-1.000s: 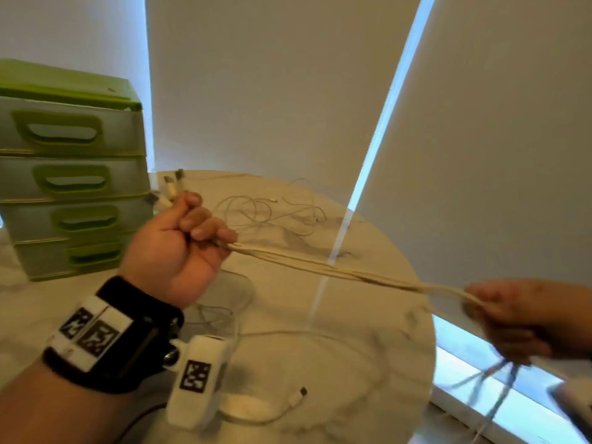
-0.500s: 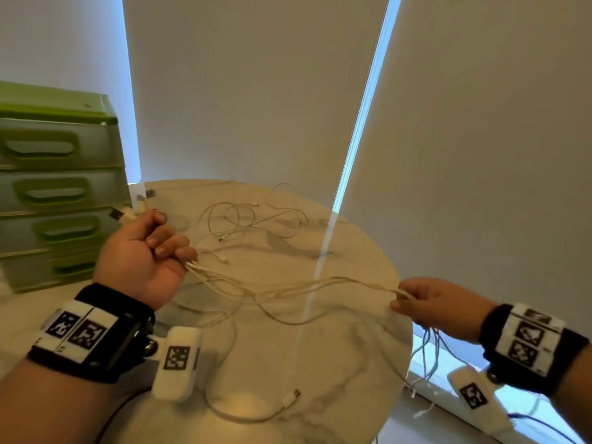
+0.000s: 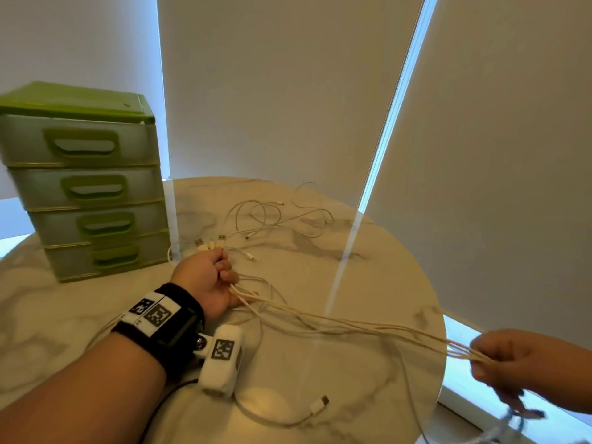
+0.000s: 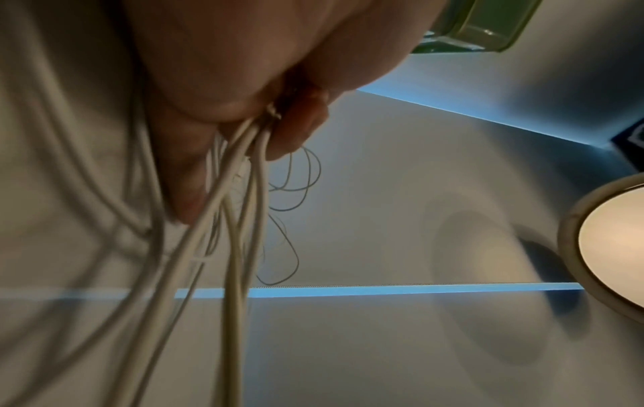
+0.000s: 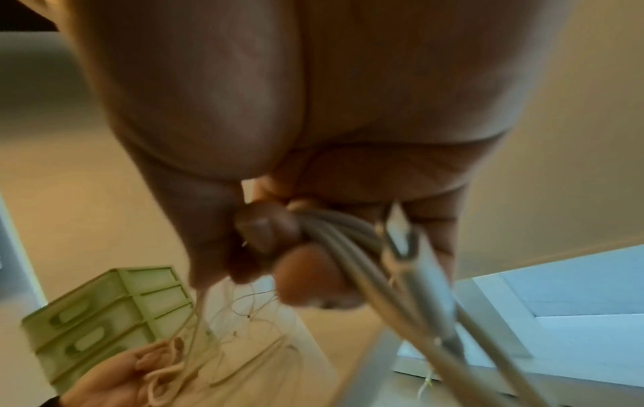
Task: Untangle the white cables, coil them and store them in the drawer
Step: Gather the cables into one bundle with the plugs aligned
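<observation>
My left hand (image 3: 221, 277) grips a bundle of several white cables (image 3: 352, 325) just behind their USB plugs (image 3: 209, 243), low over the round marble table (image 3: 368, 277). The bundle runs right to my right hand (image 3: 499, 363), which grips it past the table's right edge; the loose ends hang below that hand. The left wrist view shows the cables (image 4: 240, 220) leaving my curled fingers (image 4: 296, 124). In the right wrist view my fingers (image 5: 272, 234) curl round the cables (image 5: 348, 247). More thin white cables (image 3: 275, 219) lie tangled at the table's far side.
A green four-drawer unit (image 3: 86, 184) stands at the table's back left, all drawers closed. One white cable with a USB plug (image 3: 317, 406) loops near the table's front edge. Window blinds (image 3: 272, 91) hang behind the table.
My right hand has pulled away to the right, drawing the slack bundle nearly straight again. My left hand has dropped lower toward the table.
</observation>
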`<action>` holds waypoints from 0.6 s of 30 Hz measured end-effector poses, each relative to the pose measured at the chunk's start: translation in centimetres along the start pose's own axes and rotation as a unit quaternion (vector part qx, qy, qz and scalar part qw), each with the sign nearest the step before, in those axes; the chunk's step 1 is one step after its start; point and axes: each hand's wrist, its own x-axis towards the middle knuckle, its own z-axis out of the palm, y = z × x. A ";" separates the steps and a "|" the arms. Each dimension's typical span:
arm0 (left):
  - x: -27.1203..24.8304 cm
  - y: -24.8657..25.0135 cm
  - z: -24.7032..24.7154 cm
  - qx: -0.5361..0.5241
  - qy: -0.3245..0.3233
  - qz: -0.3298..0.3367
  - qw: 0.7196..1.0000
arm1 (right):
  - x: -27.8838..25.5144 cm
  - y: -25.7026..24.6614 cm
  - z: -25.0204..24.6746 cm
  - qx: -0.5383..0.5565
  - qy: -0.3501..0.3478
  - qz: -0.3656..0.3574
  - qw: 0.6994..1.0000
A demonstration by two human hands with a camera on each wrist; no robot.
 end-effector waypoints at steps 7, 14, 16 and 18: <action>-1.0 1.1 0.5 -0.100 0.003 0.101 0.990 | -0.5 4.9 -2.1 -0.061 0.089 0.063 0.992; -1.7 3.1 0.0 -0.128 -0.031 0.159 0.978 | -0.8 5.3 -2.0 -0.140 0.145 0.111 0.973; -1.8 3.3 -0.1 -0.128 -0.034 0.151 0.980 | -0.1 4.7 -0.9 -0.161 0.119 0.127 0.972; -2.1 3.6 -0.1 -0.099 -0.057 0.121 0.986 | 0.1 3.8 0.0 -0.145 0.103 0.132 0.975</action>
